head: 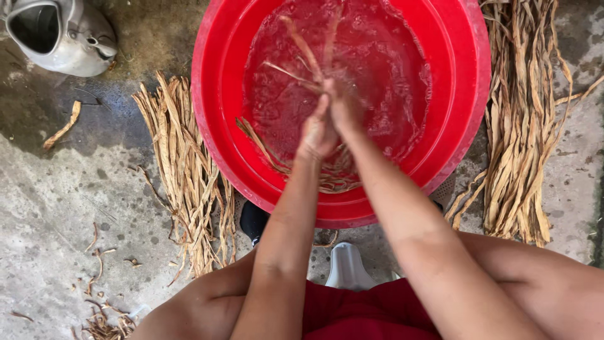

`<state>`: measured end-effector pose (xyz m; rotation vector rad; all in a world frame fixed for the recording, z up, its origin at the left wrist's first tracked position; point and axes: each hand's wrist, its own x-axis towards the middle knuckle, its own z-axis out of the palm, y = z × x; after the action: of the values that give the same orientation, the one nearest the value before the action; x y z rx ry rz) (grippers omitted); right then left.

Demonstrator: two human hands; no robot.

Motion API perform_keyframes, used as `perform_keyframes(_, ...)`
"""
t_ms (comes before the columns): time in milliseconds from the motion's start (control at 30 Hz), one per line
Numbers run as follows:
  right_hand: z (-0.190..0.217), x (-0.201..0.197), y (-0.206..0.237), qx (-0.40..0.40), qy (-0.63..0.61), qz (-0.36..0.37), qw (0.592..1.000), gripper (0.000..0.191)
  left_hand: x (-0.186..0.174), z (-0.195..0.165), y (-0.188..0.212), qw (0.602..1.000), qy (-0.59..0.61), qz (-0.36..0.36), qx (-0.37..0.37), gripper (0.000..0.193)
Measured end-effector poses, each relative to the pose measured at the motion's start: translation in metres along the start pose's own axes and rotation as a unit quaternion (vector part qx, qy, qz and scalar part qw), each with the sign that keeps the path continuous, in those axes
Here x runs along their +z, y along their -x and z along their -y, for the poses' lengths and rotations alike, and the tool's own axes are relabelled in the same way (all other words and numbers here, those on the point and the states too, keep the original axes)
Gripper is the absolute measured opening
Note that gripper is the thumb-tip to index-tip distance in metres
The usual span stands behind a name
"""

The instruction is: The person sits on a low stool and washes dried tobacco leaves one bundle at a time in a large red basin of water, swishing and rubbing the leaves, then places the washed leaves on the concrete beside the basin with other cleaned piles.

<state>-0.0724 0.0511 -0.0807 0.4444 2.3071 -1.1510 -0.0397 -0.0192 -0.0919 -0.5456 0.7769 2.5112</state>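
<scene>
Red basin (220, 126) of water sits mid-floor, dry strip bundles (189, 176) at both sides. Our left hand (316, 133) and right hand (343, 104), fingers clamped together on wet strips (302, 53) over the basin centre. We judge them light, limp, slippery; grip mid-bunch.

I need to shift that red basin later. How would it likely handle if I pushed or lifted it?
The red basin holds much water, so it is probably heavy and apt to slosh. Its thin plastic rim may flex under a lift. On the rough concrete floor it would likely drag, not slide.
</scene>
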Motion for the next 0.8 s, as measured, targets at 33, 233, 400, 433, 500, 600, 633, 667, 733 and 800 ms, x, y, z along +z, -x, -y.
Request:
perform_keyframes(33, -0.002, -0.007, -0.004, -0.059, 0.012, -0.090, 0.994, 0.055, 0.006, 0.001, -0.001, 1.000, 0.007, 0.014, 0.004, 0.065)
perform_keyframes(233, 0.014, 0.020, 0.018, -0.142, -0.343, -0.018, 0.928, 0.044, -0.015, -0.020, -0.008, 0.998, 0.055, -0.018, 0.039, 0.060)
perform_keyframes(400, 0.014, 0.026, 0.021, -0.233, -0.404, -0.035, 0.884, 0.033, -0.026, -0.017, -0.004, 0.999, 0.028, -0.038, 0.021, 0.056)
perform_keyframes(433, 0.005, 0.015, 0.012, -0.080, -0.209, -0.019, 0.974, 0.044, -0.022, -0.012, -0.004, 0.999, 0.006, -0.043, -0.001, 0.055)
perform_keyframes(500, -0.018, -0.012, -0.009, 0.121, 0.039, -0.017, 0.992, 0.056, -0.009, -0.001, -0.004, 0.997, -0.042, -0.046, -0.037, 0.054)
perform_keyframes(600, -0.041, -0.040, -0.024, -0.028, -0.112, -0.184, 0.976, 0.051, 0.004, 0.004, -0.004, 0.993, -0.084, -0.056, -0.055, 0.052)
perform_keyframes(633, -0.043, -0.039, -0.023, -0.072, -0.161, -0.224, 0.958, 0.049, 0.004, 0.003, -0.004, 0.993, -0.085, -0.061, -0.055, 0.052)
perform_keyframes(667, -0.042, -0.033, -0.019, -0.102, -0.193, -0.251, 0.943, 0.048, 0.002, 0.000, -0.003, 0.993, -0.083, -0.063, -0.054, 0.051)
perform_keyframes(733, -0.028, -0.010, 0.001, -0.152, -0.234, -0.265, 0.923, 0.047, -0.007, -0.005, -0.003, 0.995, -0.068, -0.060, -0.049, 0.050)
perform_keyframes(800, -0.008, 0.021, 0.027, -0.161, -0.248, -0.152, 0.943, 0.050, -0.020, -0.009, -0.004, 0.998, -0.029, -0.046, -0.022, 0.050)
